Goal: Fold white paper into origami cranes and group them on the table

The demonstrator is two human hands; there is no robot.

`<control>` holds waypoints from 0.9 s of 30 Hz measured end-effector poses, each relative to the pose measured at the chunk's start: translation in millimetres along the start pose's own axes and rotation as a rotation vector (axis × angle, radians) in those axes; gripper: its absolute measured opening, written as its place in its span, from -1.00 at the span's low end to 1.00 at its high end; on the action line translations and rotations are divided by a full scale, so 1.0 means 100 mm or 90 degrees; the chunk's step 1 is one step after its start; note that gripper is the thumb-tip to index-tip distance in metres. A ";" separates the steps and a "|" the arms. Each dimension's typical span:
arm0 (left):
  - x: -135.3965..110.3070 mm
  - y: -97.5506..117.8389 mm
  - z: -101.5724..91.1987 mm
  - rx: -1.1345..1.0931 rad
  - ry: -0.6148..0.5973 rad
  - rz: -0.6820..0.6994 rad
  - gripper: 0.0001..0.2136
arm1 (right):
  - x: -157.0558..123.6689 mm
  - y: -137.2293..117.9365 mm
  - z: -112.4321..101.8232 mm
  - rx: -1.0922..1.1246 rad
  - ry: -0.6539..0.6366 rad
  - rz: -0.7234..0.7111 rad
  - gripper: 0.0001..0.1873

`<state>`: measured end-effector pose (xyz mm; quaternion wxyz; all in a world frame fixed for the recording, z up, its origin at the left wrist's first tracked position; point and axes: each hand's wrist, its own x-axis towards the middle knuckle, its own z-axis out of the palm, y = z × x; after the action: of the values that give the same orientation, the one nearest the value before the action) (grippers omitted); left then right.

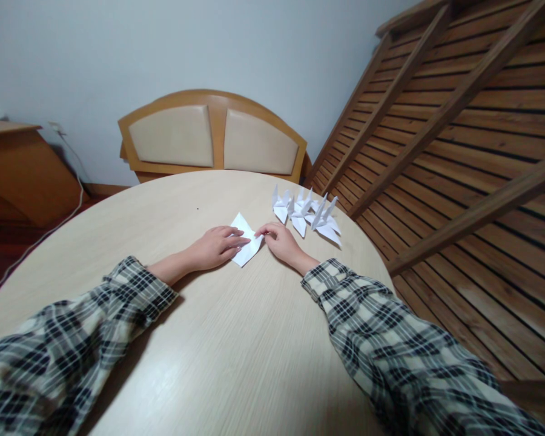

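A white folded sheet of paper [242,258], diamond-shaped, lies on the round table between my two hands. My left hand [215,245] rests flat across its left half, fingers stretched out over the paper. At the right corner of the sheet, my right hand [280,241] pinches the paper's edge between thumb and index finger, and that corner looks slightly raised. Just beyond my right hand stand several white paper cranes [300,212], grouped close together with their wings and necks pointing up.
The pale round table [236,351] carries all of this. Behind it is a headboard [218,133] with two cream panels against the wall. Wooden slats [458,151] lean along the right side. A wooden cabinet [18,172] and a white cable [79,197] are at the left.
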<state>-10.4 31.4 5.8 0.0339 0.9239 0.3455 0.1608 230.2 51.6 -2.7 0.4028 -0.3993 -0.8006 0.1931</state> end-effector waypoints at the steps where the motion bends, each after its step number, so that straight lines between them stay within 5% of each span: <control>1: 0.00 0.01 0.00 -0.003 -0.002 -0.002 -0.64 | 0.00 0.00 0.00 -0.001 -0.002 -0.006 -0.64; 27: 0.01 0.19 -0.09 -0.043 -0.033 0.010 -0.51 | 0.00 0.04 0.04 -0.088 -0.010 0.001 -0.88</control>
<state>-1.0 17.5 17.6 0.0731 0.9288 0.3315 0.1489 228.7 53.5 -7.6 0.3680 -0.4252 -0.8149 0.1404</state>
